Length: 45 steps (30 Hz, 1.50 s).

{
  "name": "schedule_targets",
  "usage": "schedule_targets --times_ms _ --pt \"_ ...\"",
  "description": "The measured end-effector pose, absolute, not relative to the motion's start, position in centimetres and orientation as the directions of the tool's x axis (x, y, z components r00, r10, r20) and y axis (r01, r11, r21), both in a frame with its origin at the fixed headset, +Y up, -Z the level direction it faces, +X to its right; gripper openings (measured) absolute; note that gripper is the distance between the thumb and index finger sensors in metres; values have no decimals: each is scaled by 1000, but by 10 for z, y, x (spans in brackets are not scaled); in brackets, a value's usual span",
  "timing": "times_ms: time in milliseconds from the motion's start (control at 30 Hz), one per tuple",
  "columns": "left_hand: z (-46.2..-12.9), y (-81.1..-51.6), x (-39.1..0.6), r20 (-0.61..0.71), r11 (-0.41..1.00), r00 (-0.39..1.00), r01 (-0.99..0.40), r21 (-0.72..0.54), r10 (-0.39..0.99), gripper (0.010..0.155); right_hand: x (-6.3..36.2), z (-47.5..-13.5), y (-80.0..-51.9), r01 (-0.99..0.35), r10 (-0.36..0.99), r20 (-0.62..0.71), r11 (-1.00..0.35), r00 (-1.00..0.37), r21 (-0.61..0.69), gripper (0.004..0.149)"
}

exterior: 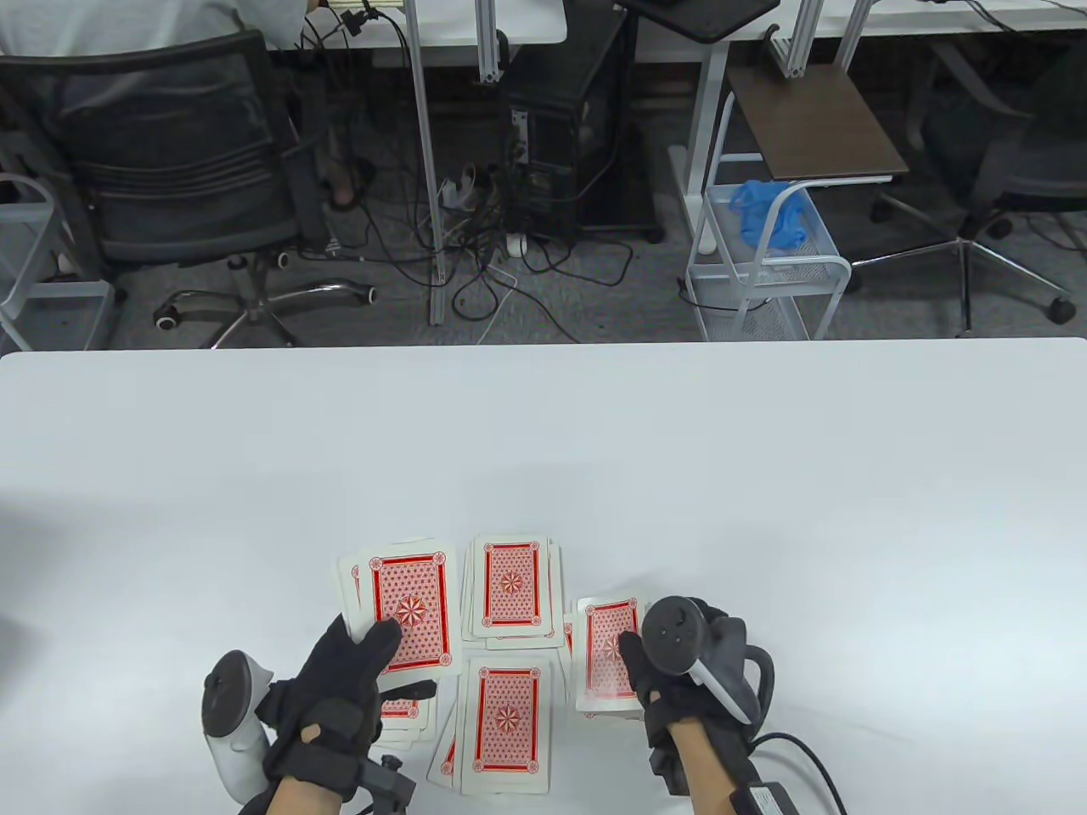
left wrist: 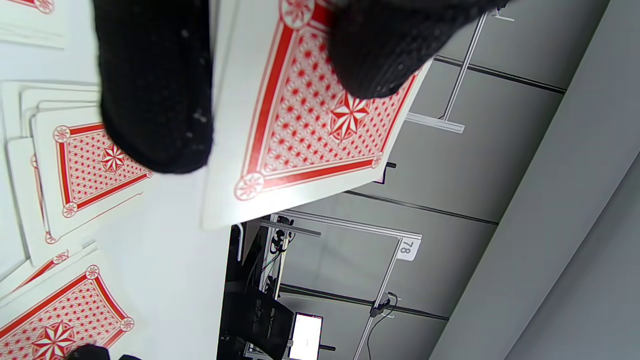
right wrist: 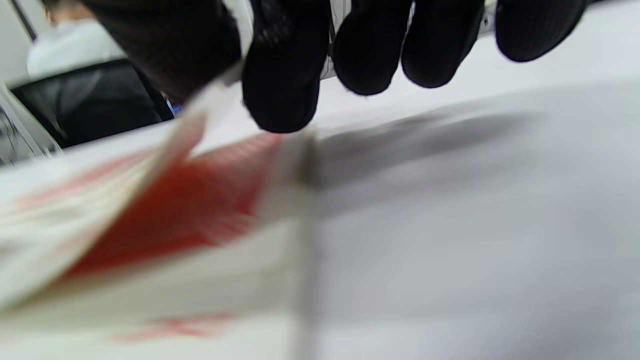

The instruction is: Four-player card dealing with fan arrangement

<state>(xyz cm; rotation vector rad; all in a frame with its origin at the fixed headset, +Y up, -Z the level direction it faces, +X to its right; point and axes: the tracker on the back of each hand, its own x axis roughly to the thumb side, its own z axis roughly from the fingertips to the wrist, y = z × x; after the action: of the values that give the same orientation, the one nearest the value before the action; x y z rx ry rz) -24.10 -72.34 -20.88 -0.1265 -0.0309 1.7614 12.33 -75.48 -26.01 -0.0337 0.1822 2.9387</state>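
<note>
Red-backed playing cards lie near the front of the white table (exterior: 764, 475). My left hand (exterior: 374, 647) grips a held stack of cards (exterior: 412, 607), slightly spread, with the thumb (left wrist: 380, 55) on the top card (left wrist: 310, 115). A small pile (exterior: 399, 715) lies under that hand. One pile (exterior: 512, 590) sits in the middle, farther out, and another pile (exterior: 507, 722) lies nearer the front edge. My right hand (exterior: 637, 671) is at the right pile (exterior: 605, 654) and pinches a card (right wrist: 200, 200) between thumb and index finger (right wrist: 282, 80). That card is blurred.
Beyond the table's far edge stand an office chair (exterior: 170, 170) with a seated person, a computer tower (exterior: 565, 127) with floor cables, and a white wire cart (exterior: 764, 263). A cable (exterior: 807, 755) trails from my right wrist.
</note>
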Motion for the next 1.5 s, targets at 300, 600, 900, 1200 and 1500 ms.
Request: schedule_targets --times_ms 300,600,900,1200,1500 --pt "-209 -724 -241 -68 -175 -169 -981 -87 983 48 114 -256 -741 -96 96 -23 -995 -995 11 47" --pt "-208 -724 -223 -76 -118 -106 -979 -164 991 48 65 -223 -690 -843 785 344 -536 -515 -41 64" --pt "-200 -724 -192 -113 -212 -189 -947 -241 975 49 42 -209 -681 -708 624 404 -701 -669 -88 72" --pt "-201 -726 -191 -121 -269 -243 -920 -286 962 49 40 -207 -675 -764 646 466 -635 -605 -113 44" --pt "-203 -728 -192 -152 -313 -279 -904 -293 948 49 53 -218 -687 -897 835 396 -438 -383 56 39"
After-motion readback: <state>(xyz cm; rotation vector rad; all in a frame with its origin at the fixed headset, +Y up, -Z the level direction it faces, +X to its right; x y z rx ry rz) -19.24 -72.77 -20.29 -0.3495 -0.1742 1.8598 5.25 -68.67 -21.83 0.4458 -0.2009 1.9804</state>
